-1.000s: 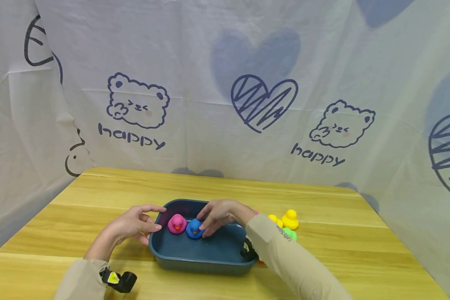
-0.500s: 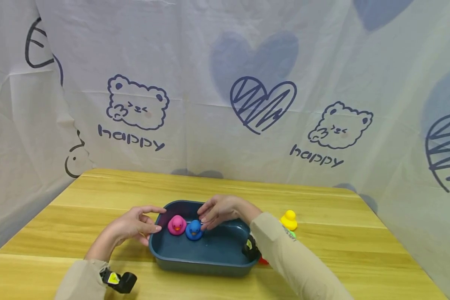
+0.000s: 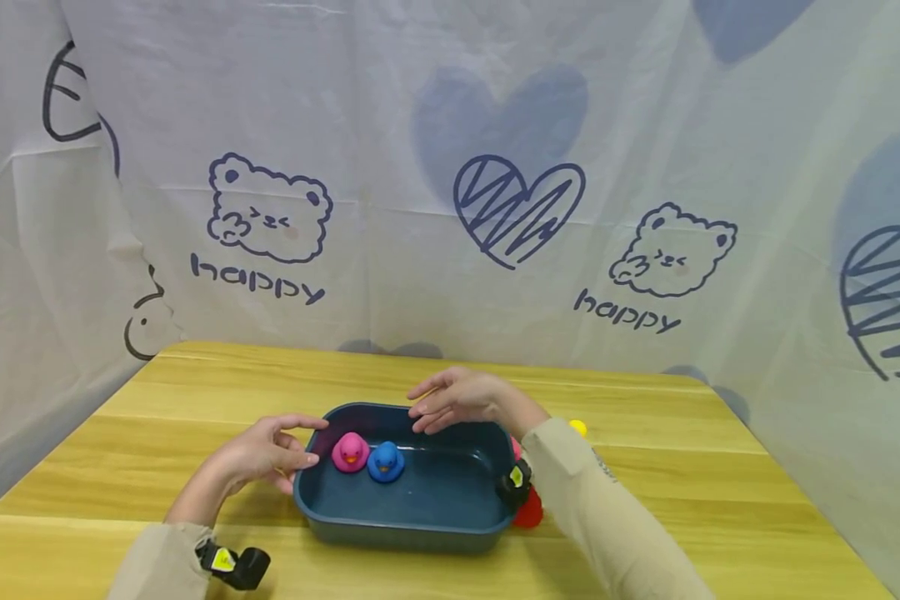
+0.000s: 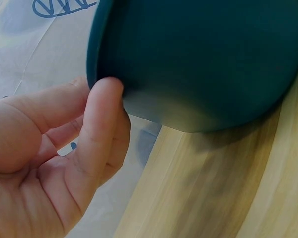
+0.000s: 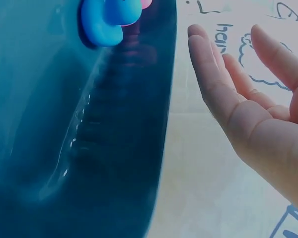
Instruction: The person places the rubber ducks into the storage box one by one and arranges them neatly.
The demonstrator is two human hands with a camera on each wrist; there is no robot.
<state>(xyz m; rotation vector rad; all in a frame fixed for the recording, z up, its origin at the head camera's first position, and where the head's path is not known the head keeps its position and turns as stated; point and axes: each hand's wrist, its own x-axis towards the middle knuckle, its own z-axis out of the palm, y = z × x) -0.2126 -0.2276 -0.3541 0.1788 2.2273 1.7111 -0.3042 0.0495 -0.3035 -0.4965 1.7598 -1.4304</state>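
Inside one bin [image 3: 412, 535] sit two ducks [image 3: 350, 453] [image 3: 386, 463] (pink, blue), left grip [image 3: 261, 452] clamped on it, right grip [image 3: 468, 398] spread apart.

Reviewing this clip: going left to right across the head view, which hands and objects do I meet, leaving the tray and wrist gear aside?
Left hand → pink toy duck → blue toy duck → right hand → partly hidden red object → mostly hidden yellow object.
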